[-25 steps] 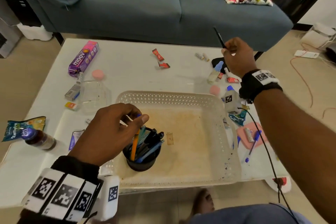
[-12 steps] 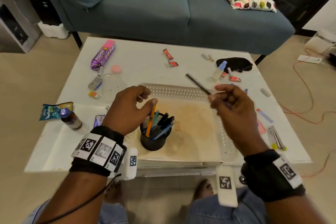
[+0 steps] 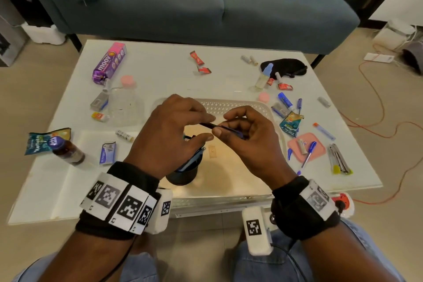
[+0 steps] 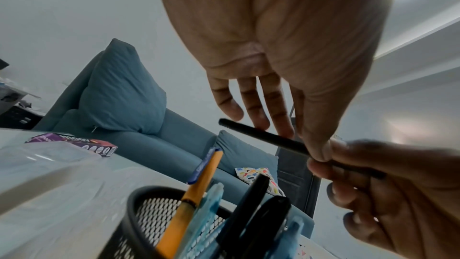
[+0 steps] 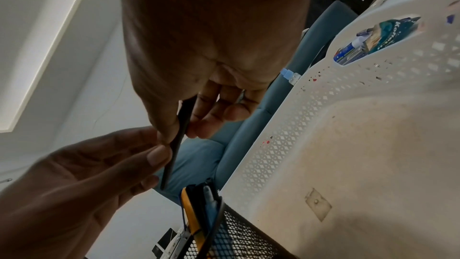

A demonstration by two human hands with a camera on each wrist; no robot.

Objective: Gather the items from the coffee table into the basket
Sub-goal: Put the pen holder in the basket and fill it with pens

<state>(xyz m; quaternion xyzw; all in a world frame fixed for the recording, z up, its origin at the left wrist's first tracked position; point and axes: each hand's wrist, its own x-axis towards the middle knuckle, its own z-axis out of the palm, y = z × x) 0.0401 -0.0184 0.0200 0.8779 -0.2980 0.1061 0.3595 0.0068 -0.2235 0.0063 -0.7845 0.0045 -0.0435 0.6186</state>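
A white perforated basket (image 3: 229, 104) stands on the coffee table (image 3: 160, 71), with a black mesh pen cup (image 3: 183, 174) full of pens inside it. Both hands meet above the cup. My right hand (image 3: 222, 124) pinches a thin black pen (image 3: 207, 124) between thumb and fingers. My left hand (image 3: 210, 128) closes its thumb and index finger on the same pen. In the left wrist view the pen (image 4: 261, 137) crosses under the left fingertips, above the cup (image 4: 139, 214). In the right wrist view the pen (image 5: 174, 151) points down toward the cup (image 5: 236, 233).
Loose items lie around the basket: a purple box (image 3: 109, 63), a clear container (image 3: 123, 105) and a brown bottle (image 3: 66, 151) on the left, a black cloth (image 3: 283, 66), small bottles, snack packets and a pink pad (image 3: 306, 147) with pens on the right. A blue sofa (image 3: 183, 7) stands behind.
My right hand carried the black pen from the table's far right to above the basket. My left hand rose off the pen cup and met the pen.
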